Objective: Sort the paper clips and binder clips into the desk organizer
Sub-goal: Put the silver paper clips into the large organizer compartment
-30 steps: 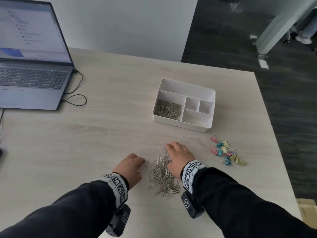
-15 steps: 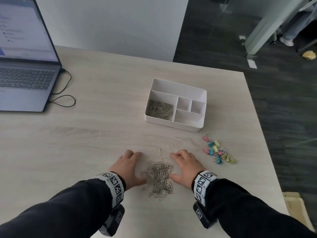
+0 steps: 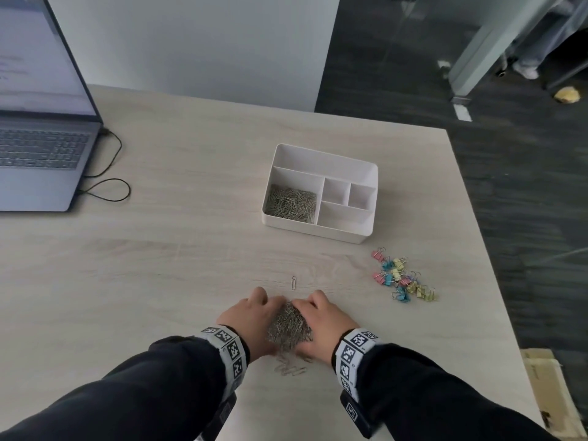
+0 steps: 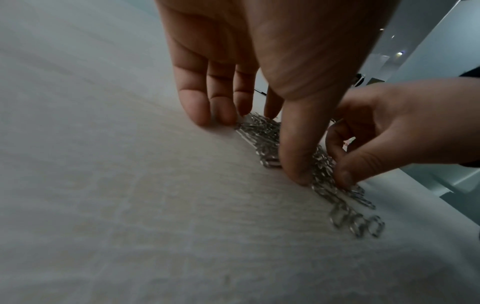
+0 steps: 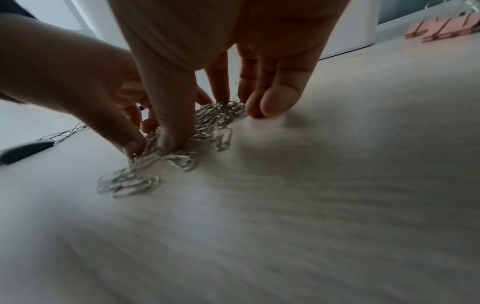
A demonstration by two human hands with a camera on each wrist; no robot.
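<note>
Left hand [image 3: 251, 319] and right hand [image 3: 321, 323] cup the pile of paper clips [image 3: 288, 326] between them on the table [image 3: 159, 281], with fingers and thumbs bent round it. One loose paper clip [image 3: 293, 282] lies just beyond. The desk organizer [image 3: 318, 153] holds more clips in its near-left compartment. The binder clips [image 3: 402, 278] lie at the right.

- Left hand [image 3: 251, 319]: palm down, fingers curved, thumb and fingertips [image 4: 197, 111] pressed against one side of the paper clip heap [image 3: 288, 326].
- Right hand [image 3: 324, 323]: mirrored pose, cupped round the heap's other side, its fingers close to the left's at the far edge.
- Forearms [image 3: 127, 386]: dark-sleeved, stretched forward, angled inward; marker bands [image 3: 227, 348] at both wrists.
</note>
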